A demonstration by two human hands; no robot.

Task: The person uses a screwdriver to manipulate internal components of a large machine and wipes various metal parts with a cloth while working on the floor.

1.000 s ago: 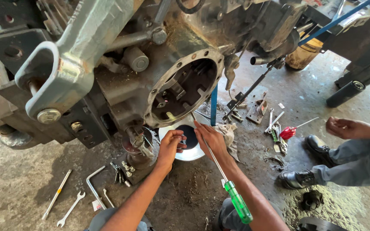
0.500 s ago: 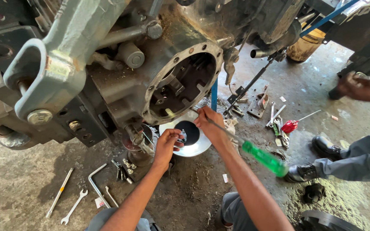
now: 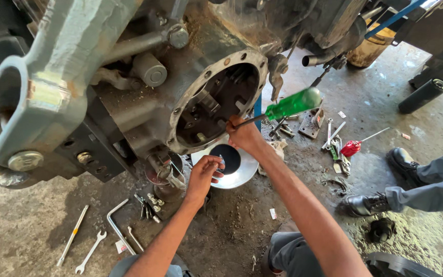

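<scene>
Right hand (image 3: 243,136) clamps green-handled screwdriver (image 3: 283,107) at housing opening (image 3: 216,102) – tip angled inside for prying; left hand (image 3: 203,174) pinches small part over metal bowl (image 3: 244,174).

A vehicle repair workshop: a big greasy gearbox housing (image 3: 129,92) with an open bolt-ringed port (image 3: 216,102) hangs over a stained concrete floor (image 3: 26,225). Spanners (image 3: 91,251), loose bolts (image 3: 149,205) and a drain pan (image 3: 242,174) lie scattered (another worker's boots (image 3: 370,202) stand nearby).
</scene>
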